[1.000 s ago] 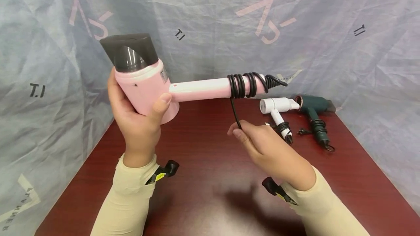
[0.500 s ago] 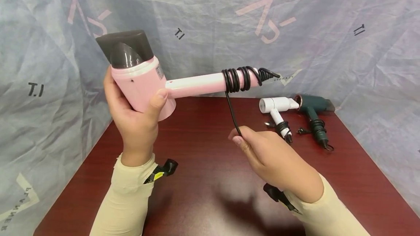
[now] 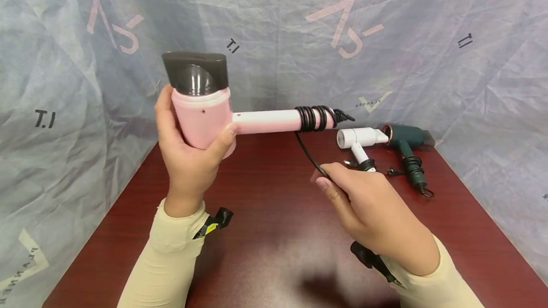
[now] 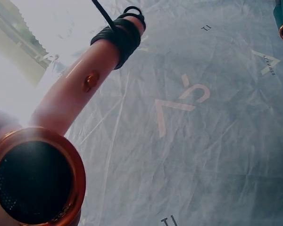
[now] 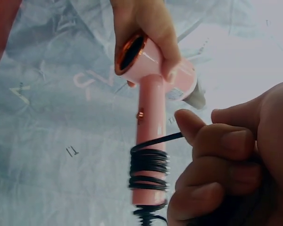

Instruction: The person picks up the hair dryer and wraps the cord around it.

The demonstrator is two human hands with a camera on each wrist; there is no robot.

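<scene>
My left hand point(image 3: 188, 160) grips the barrel of a pink hair dryer point(image 3: 203, 118), thumb in front and fingers behind, holding it above the table. Its dark nozzle point(image 3: 197, 74) points up and its handle point(image 3: 267, 121) reaches to the right. Several turns of black cord point(image 3: 311, 119) are wound round the handle's end. My right hand point(image 3: 372, 208) pinches a loose stretch of that cord, which slants down from the coils. In the right wrist view the fingers of my right hand point(image 5: 221, 160) are curled. The left wrist view shows the dryer's copper-rimmed intake point(image 4: 37, 176) and a copper-coloured button point(image 4: 90, 81).
A white hair dryer point(image 3: 357, 138) and a dark green hair dryer point(image 3: 408, 136) lie at the back right of the red-brown table point(image 3: 257, 232), both with cords wound on their handles. A grey printed cloth point(image 3: 274, 23) hangs behind and at both sides.
The pink hair dryer has shifted right and slightly down, its nozzle turning more upright. My right hand has moved right and a little down, and the loose cord slants more.
</scene>
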